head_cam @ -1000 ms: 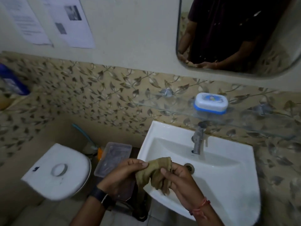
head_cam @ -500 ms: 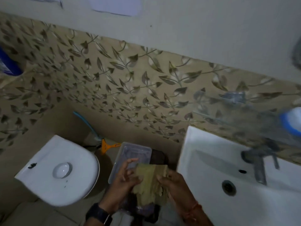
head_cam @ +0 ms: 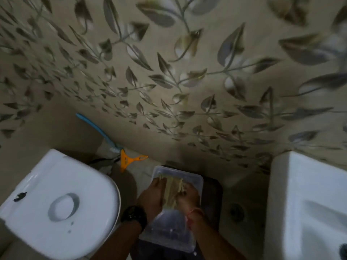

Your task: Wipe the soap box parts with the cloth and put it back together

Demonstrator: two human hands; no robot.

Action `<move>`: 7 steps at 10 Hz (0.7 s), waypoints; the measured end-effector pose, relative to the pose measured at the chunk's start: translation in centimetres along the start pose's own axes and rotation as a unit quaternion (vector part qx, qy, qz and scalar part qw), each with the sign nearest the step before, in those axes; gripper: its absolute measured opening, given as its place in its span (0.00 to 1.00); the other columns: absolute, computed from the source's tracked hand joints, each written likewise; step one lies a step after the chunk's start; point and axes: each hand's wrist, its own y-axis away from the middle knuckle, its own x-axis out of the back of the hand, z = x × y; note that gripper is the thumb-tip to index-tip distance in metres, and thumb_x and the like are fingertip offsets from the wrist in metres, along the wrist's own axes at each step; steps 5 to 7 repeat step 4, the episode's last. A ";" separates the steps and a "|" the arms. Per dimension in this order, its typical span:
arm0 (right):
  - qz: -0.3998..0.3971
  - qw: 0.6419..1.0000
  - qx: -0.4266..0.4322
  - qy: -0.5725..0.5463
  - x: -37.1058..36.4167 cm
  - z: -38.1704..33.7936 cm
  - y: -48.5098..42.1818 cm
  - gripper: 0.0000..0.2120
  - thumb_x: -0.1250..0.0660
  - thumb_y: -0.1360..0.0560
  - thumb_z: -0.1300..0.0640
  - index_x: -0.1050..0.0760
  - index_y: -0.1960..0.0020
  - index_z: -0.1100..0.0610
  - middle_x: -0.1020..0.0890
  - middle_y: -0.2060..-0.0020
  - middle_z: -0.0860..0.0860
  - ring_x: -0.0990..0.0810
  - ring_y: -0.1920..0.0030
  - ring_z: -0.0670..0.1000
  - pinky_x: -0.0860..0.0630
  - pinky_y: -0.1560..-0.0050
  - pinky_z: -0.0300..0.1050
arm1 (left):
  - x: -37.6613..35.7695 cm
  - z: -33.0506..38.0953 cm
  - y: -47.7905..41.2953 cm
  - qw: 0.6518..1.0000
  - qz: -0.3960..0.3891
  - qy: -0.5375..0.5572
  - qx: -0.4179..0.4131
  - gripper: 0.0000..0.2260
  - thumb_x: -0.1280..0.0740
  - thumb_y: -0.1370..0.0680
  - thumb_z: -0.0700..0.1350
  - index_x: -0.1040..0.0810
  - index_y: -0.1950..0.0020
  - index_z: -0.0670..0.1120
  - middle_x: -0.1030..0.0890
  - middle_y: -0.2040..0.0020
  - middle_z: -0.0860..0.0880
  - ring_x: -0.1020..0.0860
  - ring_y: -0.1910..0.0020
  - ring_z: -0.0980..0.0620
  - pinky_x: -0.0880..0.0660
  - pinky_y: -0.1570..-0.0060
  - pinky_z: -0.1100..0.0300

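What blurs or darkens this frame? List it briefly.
Head view: motion blur smears the leaf-patterned wall, worst at top and right; dim light leaves the floor between toilet lid and sink in shadow; both hands, the cloth and the clear container look soft; wide-angle bending curves the edges.

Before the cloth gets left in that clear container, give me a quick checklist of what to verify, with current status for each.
1. Cloth over the clear container: ok, both hands press it there.
2. Left hand grip on cloth: ok.
3. Right hand grip on cloth: ok.
4. Container sits steady on the dark stand: cannot tell, its support is mostly hidden.
5. Soap box in view: not ok, out of frame.
6. Sink within reach: ok, just to the right.
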 end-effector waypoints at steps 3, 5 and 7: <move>-0.023 0.994 0.037 0.102 1.1 2.6 -2.5 0.17 0.34 0.25 0.62 0.25 0.36 0.59 0.19 0.42 0.57 0.21 0.40 0.58 0.25 0.41 0.45 | -2.7 -1.1 -3.0 0.997 0.008 -0.050 0.049 0.28 0.39 0.21 0.40 0.39 0.20 0.42 0.35 0.22 0.40 0.24 0.38 0.38 0.24 0.41 0.47; -0.008 0.982 0.093 0.162 2.3 1.4 0.3 0.19 0.35 0.23 0.57 0.28 0.33 0.56 0.20 0.40 0.57 0.22 0.39 0.57 0.26 0.39 0.46 | -0.9 1.5 -0.6 0.994 -0.002 -0.106 0.039 0.28 0.42 0.18 0.46 0.42 0.19 0.43 0.39 0.19 0.41 0.35 0.24 0.41 0.34 0.28 0.51; -0.008 0.982 0.093 0.162 2.3 1.4 0.3 0.19 0.35 0.23 0.57 0.28 0.33 0.56 0.20 0.40 0.57 0.22 0.39 0.57 0.26 0.39 0.46 | -0.9 1.5 -0.6 0.994 -0.002 -0.106 0.039 0.28 0.42 0.18 0.46 0.42 0.19 0.43 0.39 0.19 0.41 0.35 0.24 0.41 0.34 0.28 0.51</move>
